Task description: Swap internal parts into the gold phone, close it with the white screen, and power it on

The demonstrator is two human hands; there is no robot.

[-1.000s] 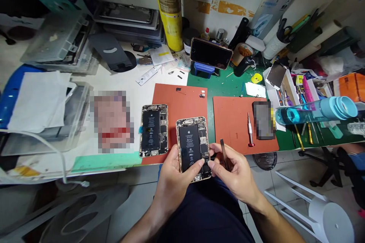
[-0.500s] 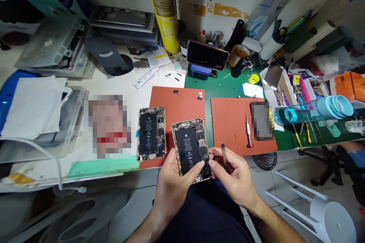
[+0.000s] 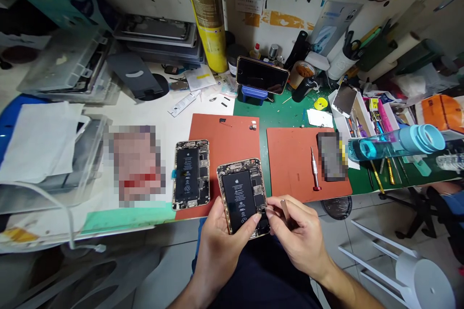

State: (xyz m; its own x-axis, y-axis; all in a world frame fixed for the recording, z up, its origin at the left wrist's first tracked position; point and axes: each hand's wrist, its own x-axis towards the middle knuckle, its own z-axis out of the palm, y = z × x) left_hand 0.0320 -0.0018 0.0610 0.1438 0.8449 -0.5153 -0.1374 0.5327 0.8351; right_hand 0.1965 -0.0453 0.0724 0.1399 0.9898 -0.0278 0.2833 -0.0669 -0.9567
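Observation:
My left hand (image 3: 226,236) is closed round the lower left of an opened smartphone (image 3: 237,198), its thumb resting over the bottom of the board. The phone's black battery and circuit board face up. My right hand (image 3: 299,231) has thumb and index finger pinched at the phone's lower right edge; what lies between those fingertips is hidden. A thin, flat metal tool (image 3: 285,211) sticks up from the same hand, its other end out of sight. Left of the held phone, a second opened smartphone (image 3: 191,175) lies partly on the red-brown mat (image 3: 224,140).
A second mat (image 3: 290,164) bears a screwdriver (image 3: 315,169) and a blurred dark phone-shaped item (image 3: 330,157). Farther right lies a blue bottle (image 3: 395,142). A phone on a stand (image 3: 263,75) and a spray can (image 3: 207,19) stand at the back. A white stool (image 3: 422,270) is lower right.
The whole view has shifted slightly, with the bench lower in the picture. My right hand has turned a little, and the metal tool leans more and shows less of its length.

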